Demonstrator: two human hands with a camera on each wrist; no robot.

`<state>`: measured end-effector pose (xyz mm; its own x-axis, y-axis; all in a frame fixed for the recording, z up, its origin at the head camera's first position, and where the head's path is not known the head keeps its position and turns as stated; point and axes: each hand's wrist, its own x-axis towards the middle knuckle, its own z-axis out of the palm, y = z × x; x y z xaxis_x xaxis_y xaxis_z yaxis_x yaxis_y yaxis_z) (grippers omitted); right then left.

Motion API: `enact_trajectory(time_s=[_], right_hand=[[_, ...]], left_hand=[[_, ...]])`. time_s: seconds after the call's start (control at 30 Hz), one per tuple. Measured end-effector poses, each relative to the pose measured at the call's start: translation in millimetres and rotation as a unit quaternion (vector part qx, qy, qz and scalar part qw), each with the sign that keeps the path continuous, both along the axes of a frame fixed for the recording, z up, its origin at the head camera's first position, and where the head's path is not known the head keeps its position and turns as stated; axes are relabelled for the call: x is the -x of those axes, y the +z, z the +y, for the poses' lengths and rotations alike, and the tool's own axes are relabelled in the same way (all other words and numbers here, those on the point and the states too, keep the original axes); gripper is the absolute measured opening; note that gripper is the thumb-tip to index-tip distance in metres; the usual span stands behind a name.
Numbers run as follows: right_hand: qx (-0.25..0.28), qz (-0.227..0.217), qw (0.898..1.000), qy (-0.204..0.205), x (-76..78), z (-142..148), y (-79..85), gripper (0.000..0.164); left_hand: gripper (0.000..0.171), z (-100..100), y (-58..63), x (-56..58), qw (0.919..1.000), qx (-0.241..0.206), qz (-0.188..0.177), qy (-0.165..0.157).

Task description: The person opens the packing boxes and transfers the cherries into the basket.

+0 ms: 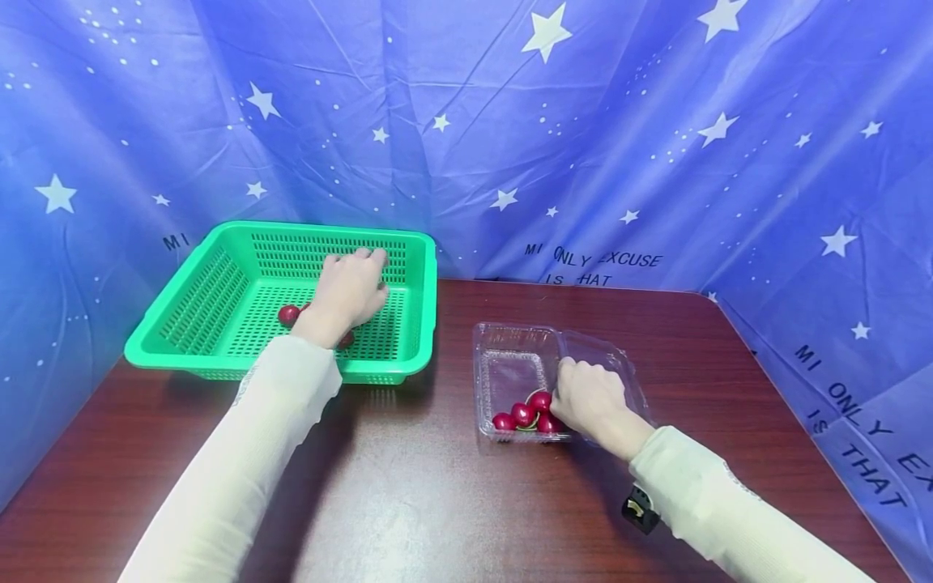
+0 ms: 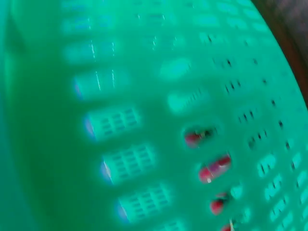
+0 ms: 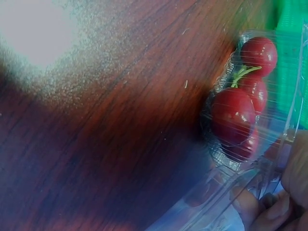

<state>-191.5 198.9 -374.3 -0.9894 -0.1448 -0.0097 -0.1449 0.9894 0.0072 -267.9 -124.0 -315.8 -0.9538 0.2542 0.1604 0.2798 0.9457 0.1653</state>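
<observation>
My left hand [image 1: 351,290] reaches over the inside of a green plastic basket [image 1: 424,304], its back toward the head camera and its fingertips hidden. Dark red cherries lie on the basket floor, one cherry [image 1: 288,315] left of the hand and others partly covered by it. Through the basket's slots, blurred red cherries [image 2: 215,168] show in the left wrist view. With curled fingers, my right hand [image 1: 592,398] grips the right edge of a clear plastic box [image 1: 479,380], where its open lid joins. Several bright red cherries [image 3: 233,115] with green stems sit in the box's near part.
Both containers stand on a brown wooden table [image 1: 394,470], the basket to the left. A blue curtain [image 1: 466,162] with white stars hangs behind and along the sides. Beneath the right sleeve [image 1: 700,478] hangs a small black device [image 1: 640,510].
</observation>
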Motion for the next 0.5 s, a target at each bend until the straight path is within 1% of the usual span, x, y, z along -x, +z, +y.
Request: enact_trajectory(time_s=[0.13, 0.23, 0.33, 0.5], right_hand=[[0.003, 0.002, 1.0, 0.0, 0.3, 1, -0.6, 0.013], [0.005, 0.004, 1.0, 0.001, 0.5, 2, -1.1, 0.013], [0.008, 0.006, 1.0, 0.002, 0.3, 2, -1.3, 0.013], [0.012, 0.009, 1.0, 0.003, -0.2, 1, -0.9, 0.013]], left_hand=[[0.04, 16, 0.0, -1.5, 0.999, 0.001, 0.033, -0.029], [0.04, 32, 1.4, -5.9, 0.997, 0.012, 0.055, -0.052], [0.04, 50, 1.2, -12.6, 0.9949, 0.027, 0.065, -0.072], [0.042, 80, -6.2, -26.5, 0.9902, 0.046, 0.072, -0.11]])
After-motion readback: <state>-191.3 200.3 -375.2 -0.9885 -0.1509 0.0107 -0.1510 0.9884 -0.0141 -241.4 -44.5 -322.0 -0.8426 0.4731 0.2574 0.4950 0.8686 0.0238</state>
